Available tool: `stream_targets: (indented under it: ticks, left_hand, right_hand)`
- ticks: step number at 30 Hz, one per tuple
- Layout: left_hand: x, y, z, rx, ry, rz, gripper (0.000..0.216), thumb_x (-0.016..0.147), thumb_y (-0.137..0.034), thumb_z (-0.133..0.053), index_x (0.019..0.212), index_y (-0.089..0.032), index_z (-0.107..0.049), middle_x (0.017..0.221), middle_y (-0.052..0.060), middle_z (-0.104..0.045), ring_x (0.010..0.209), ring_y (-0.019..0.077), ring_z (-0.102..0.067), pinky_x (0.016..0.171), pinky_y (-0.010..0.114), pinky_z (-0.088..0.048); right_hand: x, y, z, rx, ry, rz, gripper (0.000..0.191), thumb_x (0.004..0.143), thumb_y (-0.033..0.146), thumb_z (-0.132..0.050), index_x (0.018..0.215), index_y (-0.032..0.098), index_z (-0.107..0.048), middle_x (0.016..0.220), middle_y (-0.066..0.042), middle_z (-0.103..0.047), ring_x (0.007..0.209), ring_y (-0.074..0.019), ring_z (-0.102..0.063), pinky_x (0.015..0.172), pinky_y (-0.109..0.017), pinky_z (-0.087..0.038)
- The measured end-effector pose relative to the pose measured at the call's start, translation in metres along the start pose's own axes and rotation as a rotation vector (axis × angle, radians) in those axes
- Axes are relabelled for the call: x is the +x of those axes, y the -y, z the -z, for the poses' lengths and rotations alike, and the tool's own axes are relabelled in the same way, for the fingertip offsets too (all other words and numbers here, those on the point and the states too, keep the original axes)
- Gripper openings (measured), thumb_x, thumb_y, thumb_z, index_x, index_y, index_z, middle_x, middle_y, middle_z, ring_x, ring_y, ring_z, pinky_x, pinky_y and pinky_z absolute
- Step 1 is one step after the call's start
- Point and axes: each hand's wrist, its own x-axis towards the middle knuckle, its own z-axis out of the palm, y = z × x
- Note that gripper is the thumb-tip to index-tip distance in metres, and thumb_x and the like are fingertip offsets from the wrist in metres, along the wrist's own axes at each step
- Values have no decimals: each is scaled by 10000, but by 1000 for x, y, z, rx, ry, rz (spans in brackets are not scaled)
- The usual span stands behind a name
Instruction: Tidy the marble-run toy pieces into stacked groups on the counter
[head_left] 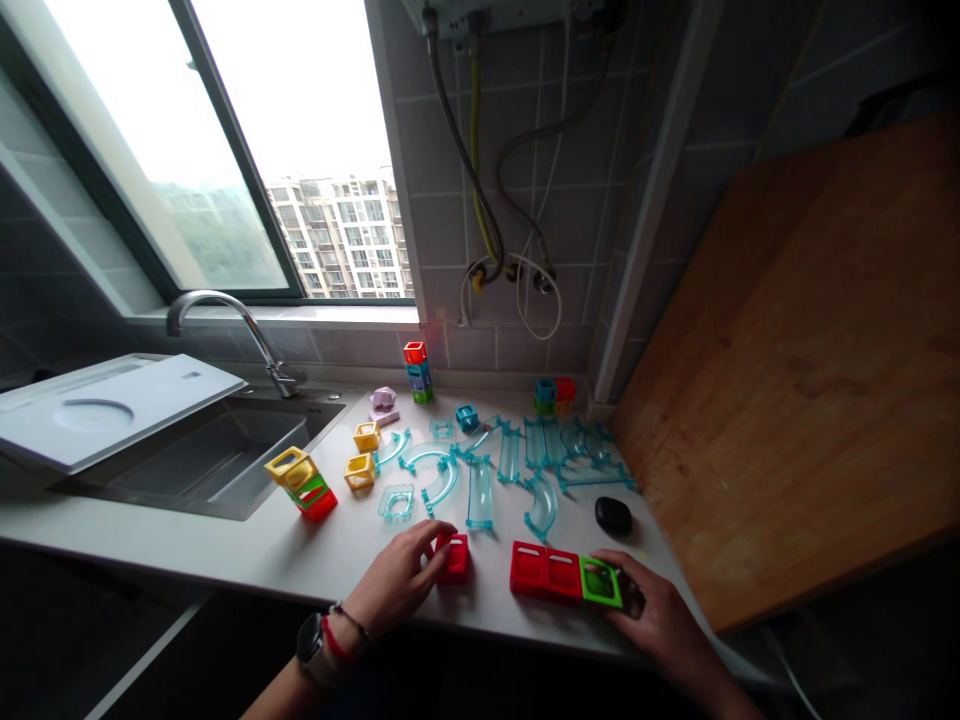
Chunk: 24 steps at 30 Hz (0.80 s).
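Observation:
My left hand [405, 568] closes its thumb and fingers on the left side of a single red cube block [454, 562] near the counter's front edge. To its right lies a short row: two red cube blocks [546, 572] with a green cube block [601, 582] at the right end. My right hand [651, 602] grips that green block from its right side. A gap separates the single red block from the row. Beyond my hands lie translucent teal track pieces [481, 495], straight and curved.
A leaning stack with a yellow block [292, 468] on top stands by the sink [259, 505]. Two loose yellow blocks [360, 470] are nearby. A block tower [418, 375] rises at the back. A black rounded object [613, 516] and a large wooden board [810, 370] are at right.

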Motion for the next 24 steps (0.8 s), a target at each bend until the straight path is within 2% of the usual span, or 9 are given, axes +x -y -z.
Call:
stream_targets:
  ticks: [5,15,17,21,24]
  left_hand:
    - [-2,2,0,-11,0,14,356,1023,-450,-423,1199,-233,-644,1087,55,-702,716,161,-615,725,305,-500]
    - [-4,5,1,-33,-26,1,389,1032,-483,-402,1236,-240,-627,1122,72,-681,819,185,-647,766,315,-531]
    - [-5,3,1,-30,-40,-25,379,1015,-491,-452,1259,-254,-620,1160,77,-671,893,203,-661,798,322,-541]
    - [-7,0,1,2,-10,-102,428,910,-449,-661,1303,-286,-605,1263,84,-651,1108,264,-645,958,378,-522]
    - [-6,-1,0,17,-6,-121,413,894,-365,-687,1293,-289,-615,1294,82,-645,1159,272,-632,1011,390,-500]
  right_hand:
    - [1,-2,0,16,-8,12,490,723,228,-698,1213,222,-693,1045,-47,-767,865,-245,-705,763,-309,-556]
    - [0,-9,-3,-10,32,-9,495,750,238,-672,1245,224,-656,1026,-32,-755,764,-211,-673,683,-292,-525]
    - [0,-10,-3,-4,32,-8,497,751,252,-680,1247,226,-658,1026,-31,-756,737,-202,-665,670,-288,-526]
    - [2,-11,-2,8,36,-11,509,748,276,-695,1254,234,-663,1062,-34,-759,741,-201,-671,670,-287,-536]
    - [2,-9,-2,20,40,-11,513,739,257,-686,1251,231,-667,1068,-34,-762,748,-204,-676,664,-287,-539]
